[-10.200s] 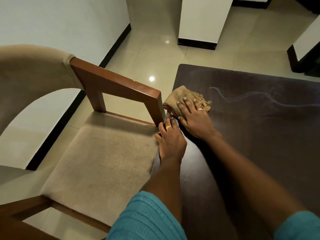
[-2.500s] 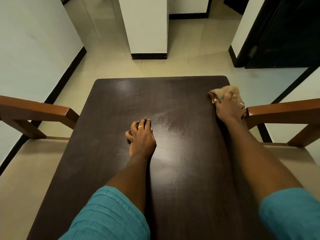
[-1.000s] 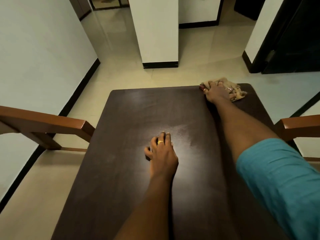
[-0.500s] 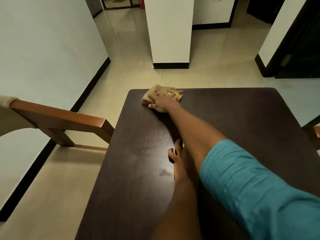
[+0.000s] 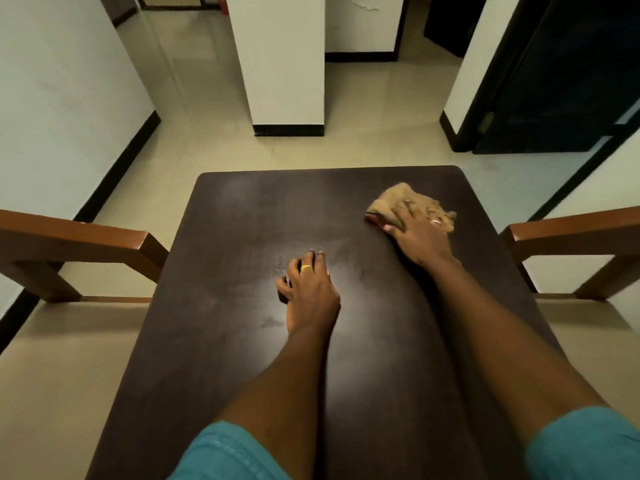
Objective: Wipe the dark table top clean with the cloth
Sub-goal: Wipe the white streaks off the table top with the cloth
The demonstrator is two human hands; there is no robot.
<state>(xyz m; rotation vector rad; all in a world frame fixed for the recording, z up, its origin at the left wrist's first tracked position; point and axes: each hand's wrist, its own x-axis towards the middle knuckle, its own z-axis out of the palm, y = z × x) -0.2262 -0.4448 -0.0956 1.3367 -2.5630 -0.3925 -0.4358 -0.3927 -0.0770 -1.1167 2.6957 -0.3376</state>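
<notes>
The right hand (image 5: 420, 233) pressed the cloth (image 5: 398, 199) flat at the bench's (image 5: 242, 341) far right. The left hand (image 5: 310, 289) rested empty, fingers curled. Dusty haze showed mid-bench, so wiping looked unfinished.

A glossy cream tiled floor (image 5: 363, 109) is bounded by white walls (image 5: 59, 109) trimmed with black skirting. A white square pillar (image 5: 280, 60) is set in mid-room. A black door (image 5: 568, 81) is seen at right. Brown wooden chair arms (image 5: 79, 242) (image 5: 571, 230) with beige cushioned seats (image 5: 52, 375) are placed either side.
</notes>
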